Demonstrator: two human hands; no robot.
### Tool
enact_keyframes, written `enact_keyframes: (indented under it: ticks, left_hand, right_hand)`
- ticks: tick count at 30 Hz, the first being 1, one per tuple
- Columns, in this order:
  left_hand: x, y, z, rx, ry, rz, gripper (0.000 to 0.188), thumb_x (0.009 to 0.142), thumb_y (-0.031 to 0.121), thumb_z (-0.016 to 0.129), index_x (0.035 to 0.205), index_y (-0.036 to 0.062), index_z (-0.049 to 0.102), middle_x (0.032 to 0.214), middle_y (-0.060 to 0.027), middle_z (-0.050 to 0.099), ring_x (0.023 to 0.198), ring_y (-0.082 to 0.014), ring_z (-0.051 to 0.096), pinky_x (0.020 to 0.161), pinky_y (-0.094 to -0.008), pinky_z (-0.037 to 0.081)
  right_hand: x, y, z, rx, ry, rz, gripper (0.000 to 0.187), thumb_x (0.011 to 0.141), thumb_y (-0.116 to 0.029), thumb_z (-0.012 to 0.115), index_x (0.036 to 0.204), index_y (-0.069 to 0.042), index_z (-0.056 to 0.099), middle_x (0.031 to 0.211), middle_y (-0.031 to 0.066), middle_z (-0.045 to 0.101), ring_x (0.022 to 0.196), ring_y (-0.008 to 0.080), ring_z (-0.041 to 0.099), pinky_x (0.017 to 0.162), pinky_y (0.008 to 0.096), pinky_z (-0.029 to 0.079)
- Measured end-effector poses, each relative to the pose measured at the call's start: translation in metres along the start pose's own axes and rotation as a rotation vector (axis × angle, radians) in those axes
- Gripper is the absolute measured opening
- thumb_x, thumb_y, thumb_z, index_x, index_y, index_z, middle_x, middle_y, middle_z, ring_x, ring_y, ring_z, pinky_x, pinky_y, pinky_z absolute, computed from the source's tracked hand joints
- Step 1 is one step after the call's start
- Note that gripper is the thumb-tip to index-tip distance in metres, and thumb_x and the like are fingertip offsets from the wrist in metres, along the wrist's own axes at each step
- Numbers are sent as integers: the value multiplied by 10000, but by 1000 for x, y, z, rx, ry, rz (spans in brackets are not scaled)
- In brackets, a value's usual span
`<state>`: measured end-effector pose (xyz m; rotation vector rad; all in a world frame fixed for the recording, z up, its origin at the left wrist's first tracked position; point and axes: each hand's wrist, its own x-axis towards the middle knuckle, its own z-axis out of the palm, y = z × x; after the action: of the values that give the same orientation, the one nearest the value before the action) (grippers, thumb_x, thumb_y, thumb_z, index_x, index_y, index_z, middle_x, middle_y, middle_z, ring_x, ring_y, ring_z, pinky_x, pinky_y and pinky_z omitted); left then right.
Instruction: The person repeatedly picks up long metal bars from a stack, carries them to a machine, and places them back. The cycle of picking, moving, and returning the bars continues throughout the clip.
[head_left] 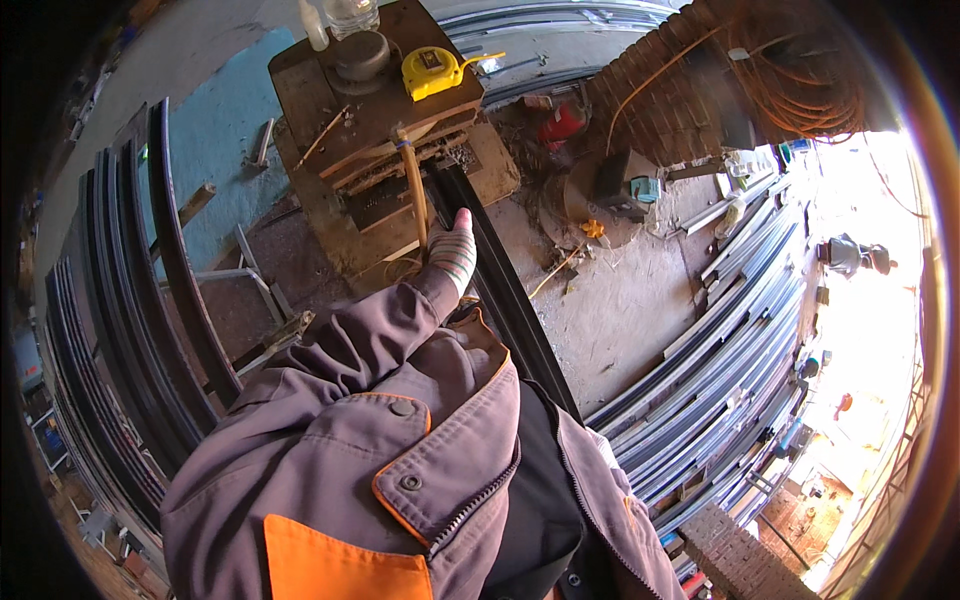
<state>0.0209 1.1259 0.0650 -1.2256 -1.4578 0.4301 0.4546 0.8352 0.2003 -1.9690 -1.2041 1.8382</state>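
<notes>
My left hand (455,255), in a pale striped glove with a bare thumb tip, grips the left edge of a long dark metal profile (505,285). Its thumb lies along the profile; the other fingers are hidden. Just left of the hand a wooden handle (414,190) stands up, its lower end beside the glove. The profile's far end reaches a brown block-like stand (400,130). On that stand lie a yellow tape measure (432,73) and a round dark metal piece (361,57). My right hand is out of view.
Long dark profiles (170,250) lean at the left. More metal profiles (720,370) are stacked in rows at the right. A brick pillar (660,90) with coiled orange cable (800,95) rises at the far right. A clear bottle (350,14) stands on the stand's back.
</notes>
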Motion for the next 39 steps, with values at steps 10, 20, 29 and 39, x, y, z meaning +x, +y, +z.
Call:
enact_keyframes:
  ticks: [10,20,29,39]
  left_hand:
    - [37,-54,-23,-1655,-1133,-876,575,1005,546,458,1032,-12,591,697,-133,519,607,-234,505,562,-353,414]
    - [44,-58,-20,-1690,-1167,-946,716,980,608,449,1202,-70,513,959,-228,597,885,-341,571,783,-404,456]
    - [47,-54,-16,-1676,-1194,-858,890,928,700,457,1265,-123,480,1185,-331,620,1170,-417,587,992,-418,459]
    - [56,-65,-20,-1665,-1494,-715,917,947,711,338,1327,-109,488,1328,-317,562,1259,-442,530,1069,-458,422]
  right_hand:
    - [-4,24,-5,54,-17,84,393,1000,-380,536,1093,-7,621,848,-45,613,814,74,527,772,248,450]
    - [-2,27,-4,-32,4,100,400,1001,-368,534,1080,14,623,811,-44,590,782,74,510,741,255,449]
    - [-3,-3,2,-73,-8,46,527,984,-561,500,789,-73,460,728,-54,377,721,90,352,646,290,361]
    - [69,50,24,9,-25,-78,512,969,-554,555,1025,-54,650,794,-91,475,752,57,394,681,231,355]
